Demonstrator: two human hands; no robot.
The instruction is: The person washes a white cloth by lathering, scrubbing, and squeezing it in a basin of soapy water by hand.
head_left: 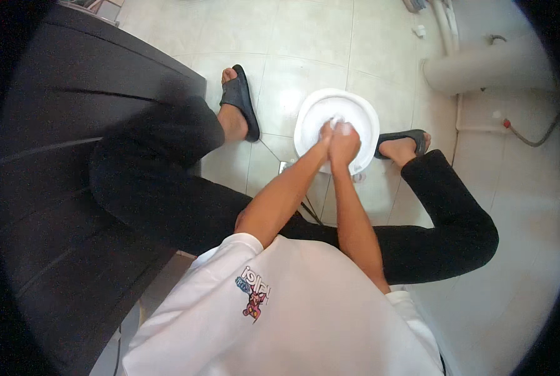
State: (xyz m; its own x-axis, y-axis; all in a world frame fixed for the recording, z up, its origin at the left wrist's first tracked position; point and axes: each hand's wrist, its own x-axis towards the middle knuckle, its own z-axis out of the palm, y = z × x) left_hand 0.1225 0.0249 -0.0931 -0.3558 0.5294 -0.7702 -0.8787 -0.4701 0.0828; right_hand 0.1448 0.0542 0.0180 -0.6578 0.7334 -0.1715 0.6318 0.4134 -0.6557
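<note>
A white basin (303, 128) with rounded corners stands on the floor between my feet, and its inside looks white too. Both of my hands are together over it, close to its middle. My left hand (325, 134) presses against the right one, its fingers mostly hidden. My right hand (344, 145) is closed like a fist, knuckles upward. A small whitish, blurred bit (337, 121) shows at the fingertips of both hands. Whether it is cloth, foam or something else I cannot tell.
Pale tiles (230, 37) cover the floor. A dark panelled cabinet (104, 81) rises on the left. White pipes (446, 31) and a hose with a red end (507, 123) run along the right wall. My black slippers (247, 103) flank the basin. A small floor drain (284, 167) lies beside it.
</note>
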